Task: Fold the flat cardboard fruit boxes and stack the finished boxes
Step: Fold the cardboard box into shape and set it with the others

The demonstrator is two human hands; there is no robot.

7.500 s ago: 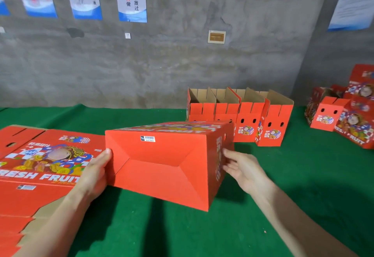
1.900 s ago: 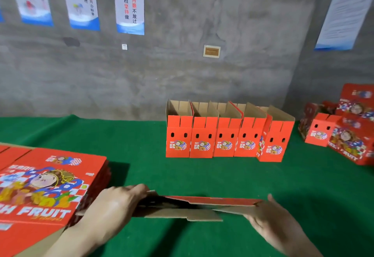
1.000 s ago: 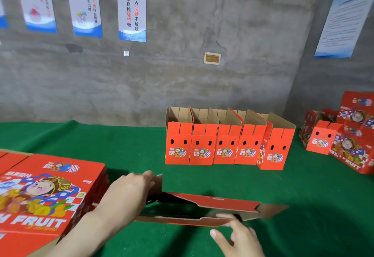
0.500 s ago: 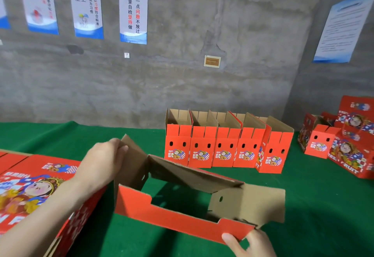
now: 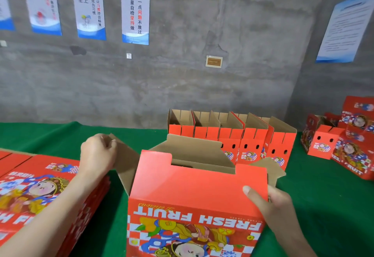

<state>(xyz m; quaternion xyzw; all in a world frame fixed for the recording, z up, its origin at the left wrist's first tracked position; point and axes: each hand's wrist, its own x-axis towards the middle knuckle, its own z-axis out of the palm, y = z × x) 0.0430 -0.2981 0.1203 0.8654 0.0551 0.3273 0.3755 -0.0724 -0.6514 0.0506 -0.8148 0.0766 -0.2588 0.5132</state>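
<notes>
Low centre in the frame the box (image 5: 194,192) stands half-opened, the left hand (image 5: 99,151) pinching its left flap (image 5: 123,161) and the right hand (image 5: 277,206) gripping the near right corner: squaring it up seems the step in hand, and the next move calls for folding the flaps in.

Flat stack (image 5: 40,186) left of open box (image 5: 192,188)

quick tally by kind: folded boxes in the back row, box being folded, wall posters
folded boxes in the back row: 5
box being folded: 1
wall posters: 5, one cut off at the left edge
total: 11
</notes>
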